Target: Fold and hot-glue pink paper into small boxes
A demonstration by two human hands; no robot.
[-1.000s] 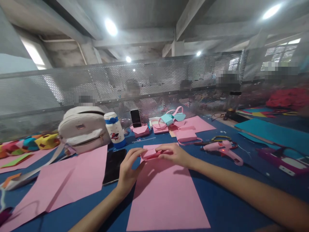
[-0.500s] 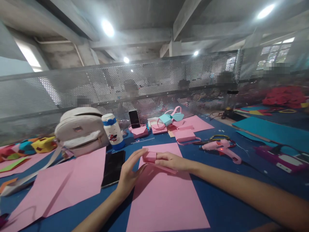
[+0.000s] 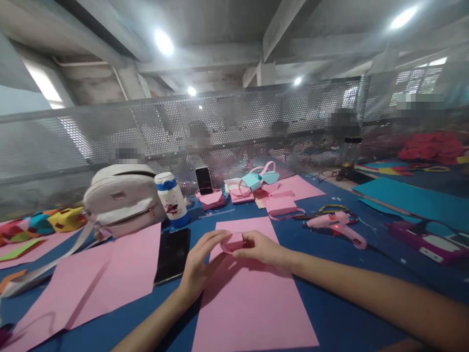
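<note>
Between my two hands is a small folded pink paper piece (image 3: pixel 233 241), held above the far part of a large pink paper sheet (image 3: pixel 256 308). My left hand (image 3: pixel 202 258) grips its left end with the fingers over the top. The thumb and fingers of my right hand (image 3: pixel 261 249) pinch its right end. My fingers hide part of the folded piece. A pink hot glue gun (image 3: pixel 339 226) with a lit red light lies to the right of my right hand. Beyond my hands sits a small pink paper bag (image 3: pixel 282 206) with a strap.
Left of the sheet lie a black tablet (image 3: pixel 172 255) and more pink paper (image 3: pixel 110 274). A white backpack (image 3: pixel 122 200) and a bottle (image 3: pixel 171 200) stand behind them. Scissors (image 3: pixel 330 210), a purple device (image 3: pixel 427 242) and blue sheets (image 3: pixel 414 200) are at right.
The folded pink piece has turned in my hands and moved slightly right. A flat strip that stuck out below my right fingers no longer shows.
</note>
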